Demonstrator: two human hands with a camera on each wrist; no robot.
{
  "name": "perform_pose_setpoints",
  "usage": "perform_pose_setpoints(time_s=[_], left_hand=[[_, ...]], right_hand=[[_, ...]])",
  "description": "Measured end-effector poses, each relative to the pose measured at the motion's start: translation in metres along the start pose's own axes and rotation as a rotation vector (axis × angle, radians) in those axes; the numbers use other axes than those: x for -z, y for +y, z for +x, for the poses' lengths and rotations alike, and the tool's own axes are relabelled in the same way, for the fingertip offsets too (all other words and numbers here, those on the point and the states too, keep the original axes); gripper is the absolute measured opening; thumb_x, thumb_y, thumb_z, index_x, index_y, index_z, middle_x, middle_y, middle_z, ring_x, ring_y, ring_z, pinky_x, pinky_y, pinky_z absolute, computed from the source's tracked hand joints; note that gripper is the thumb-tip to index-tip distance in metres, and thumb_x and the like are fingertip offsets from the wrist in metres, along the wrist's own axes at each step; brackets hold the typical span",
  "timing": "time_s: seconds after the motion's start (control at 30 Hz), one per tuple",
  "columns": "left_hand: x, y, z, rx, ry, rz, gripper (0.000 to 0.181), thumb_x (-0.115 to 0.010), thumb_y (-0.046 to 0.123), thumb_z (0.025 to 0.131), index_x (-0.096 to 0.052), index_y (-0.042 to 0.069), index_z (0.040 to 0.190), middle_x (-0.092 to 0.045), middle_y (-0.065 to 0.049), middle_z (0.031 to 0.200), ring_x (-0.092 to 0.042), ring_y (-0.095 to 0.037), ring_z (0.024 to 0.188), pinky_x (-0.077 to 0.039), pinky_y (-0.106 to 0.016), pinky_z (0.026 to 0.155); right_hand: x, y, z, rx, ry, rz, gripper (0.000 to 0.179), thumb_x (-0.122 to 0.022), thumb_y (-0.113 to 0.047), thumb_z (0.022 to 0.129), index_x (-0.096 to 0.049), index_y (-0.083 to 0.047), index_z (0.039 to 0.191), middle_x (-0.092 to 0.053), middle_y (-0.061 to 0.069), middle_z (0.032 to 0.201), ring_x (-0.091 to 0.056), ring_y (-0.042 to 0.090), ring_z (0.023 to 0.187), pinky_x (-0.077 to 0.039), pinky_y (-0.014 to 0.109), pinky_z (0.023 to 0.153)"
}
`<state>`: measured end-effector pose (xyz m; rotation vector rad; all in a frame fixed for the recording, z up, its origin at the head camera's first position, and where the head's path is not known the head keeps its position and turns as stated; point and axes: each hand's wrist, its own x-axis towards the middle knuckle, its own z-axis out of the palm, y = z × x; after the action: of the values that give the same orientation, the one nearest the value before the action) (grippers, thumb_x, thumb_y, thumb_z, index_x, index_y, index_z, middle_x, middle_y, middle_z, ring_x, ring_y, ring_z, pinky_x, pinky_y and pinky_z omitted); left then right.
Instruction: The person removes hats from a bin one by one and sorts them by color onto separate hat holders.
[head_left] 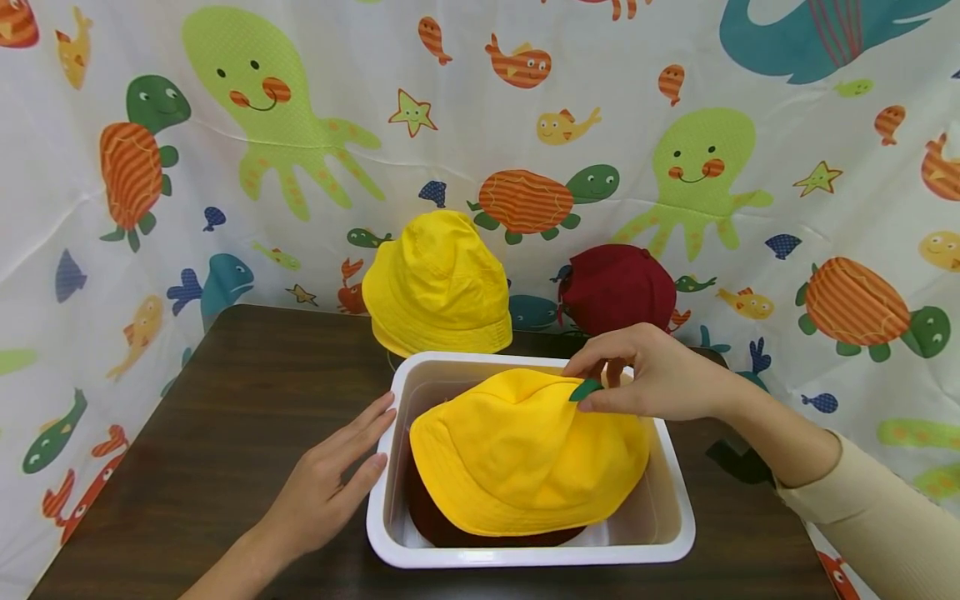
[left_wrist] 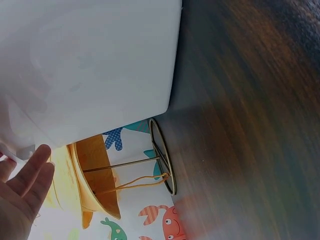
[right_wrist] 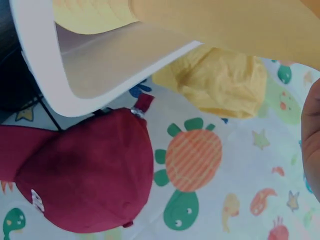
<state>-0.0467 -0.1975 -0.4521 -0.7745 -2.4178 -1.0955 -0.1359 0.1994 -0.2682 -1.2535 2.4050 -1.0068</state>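
Note:
A yellow bucket hat (head_left: 525,467) with a small green leaf (head_left: 586,389) on its crown lies in a white plastic tub (head_left: 525,557), its brim toward the front left. My right hand (head_left: 652,375) pinches the crown beside the leaf, fingers behind and thumb in front. Under the brim a dark red-brown thing (head_left: 435,517) shows in part; its kind is hidden. The left hand (head_left: 330,475) has its fingers extended against the tub's left rim. In the left wrist view, those fingers (left_wrist: 37,175) touch the tub's outer side (left_wrist: 100,60).
Behind the tub, another yellow bucket hat (head_left: 442,283) sits on a wire stand (left_wrist: 162,155). A dark red cap (head_left: 618,287) stands at the back right, close to the tub. The dark wooden table (head_left: 247,417) meets a sea-animal curtain (head_left: 465,67) at the back.

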Motion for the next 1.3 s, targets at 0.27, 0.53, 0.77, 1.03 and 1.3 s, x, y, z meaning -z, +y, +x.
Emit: perform_pose_setpoints(time_s=[0.27, 0.53, 0.77, 1.03, 1.3], left_hand=[[0.0, -0.001, 0.0, -0.003, -0.002, 0.003, 0.064, -0.07, 0.001, 0.093, -0.053, 0.01, 0.154, -0.048, -0.006, 0.161, -0.047, -0.01, 0.145, -0.034, -0.015, 0.112], [0.0, -0.001, 0.0, 0.004, -0.001, -0.009, 0.063, -0.07, 0.0, 0.093, -0.054, 0.008, 0.154, -0.048, -0.007, 0.161, -0.046, -0.012, 0.146, -0.034, -0.016, 0.114], [0.001, 0.0, 0.0, 0.008, -0.005, -0.019, 0.063, -0.069, 0.0, 0.093, -0.053, 0.009, 0.154, -0.048, -0.007, 0.161, -0.046, -0.012, 0.146, -0.033, -0.017, 0.116], [0.0, 0.0, 0.001, 0.0, -0.004, -0.023, 0.063, -0.069, 0.0, 0.093, -0.054, 0.007, 0.153, -0.047, -0.007, 0.161, -0.046, -0.012, 0.146, -0.032, -0.017, 0.116], [0.0, -0.001, 0.001, -0.024, 0.016, -0.031, 0.062, -0.069, -0.002, 0.092, -0.054, 0.005, 0.152, -0.047, -0.01, 0.161, -0.046, -0.013, 0.147, -0.032, -0.018, 0.117]], right_hand=[[0.008, -0.006, 0.002, 0.053, 0.063, -0.043, 0.031, -0.085, -0.006, 0.087, -0.079, -0.017, 0.115, -0.076, -0.01, 0.105, -0.065, 0.012, 0.08, -0.058, 0.029, 0.062], [0.017, -0.011, 0.005, 0.118, 0.127, -0.066, 0.034, -0.085, -0.001, 0.085, -0.078, -0.016, 0.114, -0.076, -0.009, 0.105, -0.065, 0.011, 0.076, -0.059, 0.029, 0.062], [0.027, -0.016, 0.007, 0.152, 0.214, -0.063, 0.034, -0.085, 0.004, 0.083, -0.079, -0.01, 0.113, -0.077, -0.004, 0.105, -0.064, 0.013, 0.071, -0.057, 0.025, 0.06], [0.036, -0.021, 0.013, 0.188, 0.254, -0.068, 0.036, -0.084, 0.005, 0.083, -0.078, -0.005, 0.117, -0.078, -0.002, 0.106, -0.065, 0.013, 0.074, -0.057, 0.024, 0.061], [0.045, -0.029, 0.025, 0.175, 0.331, -0.057, 0.035, -0.084, 0.009, 0.082, -0.079, -0.005, 0.114, -0.076, 0.0, 0.097, -0.062, 0.017, 0.066, -0.055, 0.023, 0.058]])
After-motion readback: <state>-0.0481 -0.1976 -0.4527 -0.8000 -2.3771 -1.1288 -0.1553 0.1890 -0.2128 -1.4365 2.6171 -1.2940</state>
